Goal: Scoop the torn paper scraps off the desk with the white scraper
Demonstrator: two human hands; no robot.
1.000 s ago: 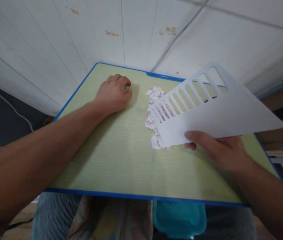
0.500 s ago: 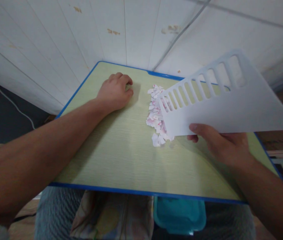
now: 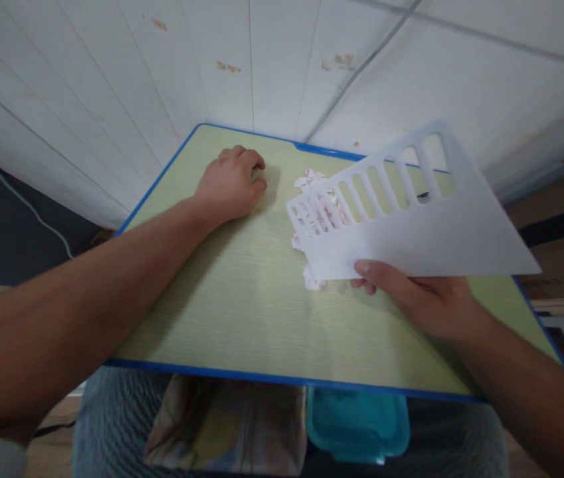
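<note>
My right hand [image 3: 421,292] grips the lower edge of a stiff white sheet [image 3: 391,249] with a row of slots cut along its upper side. The thumb lies on the near face, and the other fingers are mostly hidden behind it. The sheet's left end hangs tilted over a pile of torn paper scraps [image 3: 310,179], white with pinkish marks. Scraps show through the leftmost slots and around that end. Left of the pile, my left hand [image 3: 232,182] rests on the table, fingers loosely curled, a gap between thumb and forefinger, nothing visible in it.
The pale green table [image 3: 242,312] has a blue rim and stands against a white panelled wall [image 3: 282,79] with a cable [image 3: 361,66]. Below its front edge are a teal plastic container [image 3: 359,425] and a patterned cloth [image 3: 226,425]. Shelved items [image 3: 561,265] stand at the right.
My right hand has moved the slotted sheet left and slightly down, so it covers more of the paper scraps. My left hand has stayed in place.
</note>
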